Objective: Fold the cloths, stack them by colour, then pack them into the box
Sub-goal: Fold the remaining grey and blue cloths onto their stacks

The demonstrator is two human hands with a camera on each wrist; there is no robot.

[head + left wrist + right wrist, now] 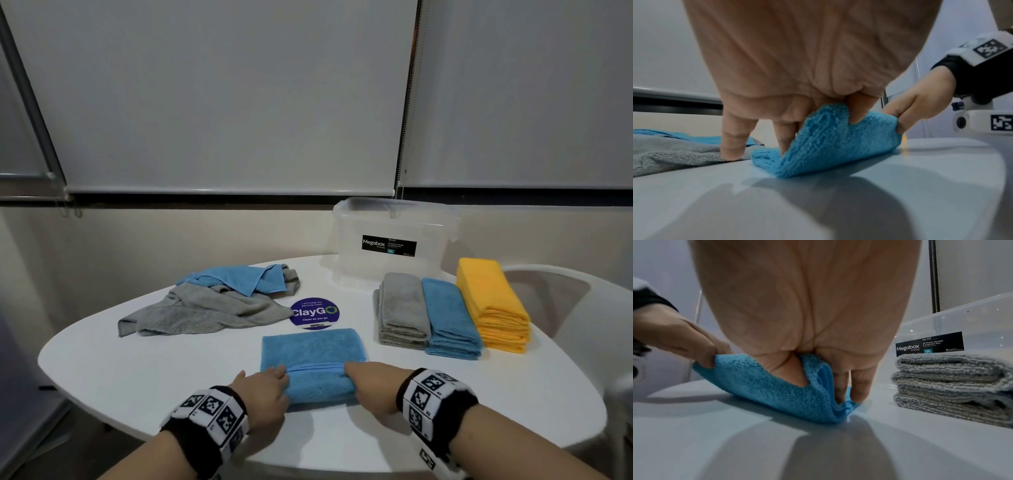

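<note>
A blue cloth (pixel 313 363) is pinched at its near edge by the left hand (pixel 263 389) and right hand (pixel 371 380) on the desk (pixel 137 370) (mid-fold); judged next, the edge must be carried evenly forward.

Clear box (pixel 394 263) – black label (pixel 929 344): "Megabox STORAGE", "PP Plastic Storage & Organizer Box", "12L". Round purple sticker (pixel 314 312) on table (pixel 137 370) – "ClayGo", "Clean as you go".
</note>
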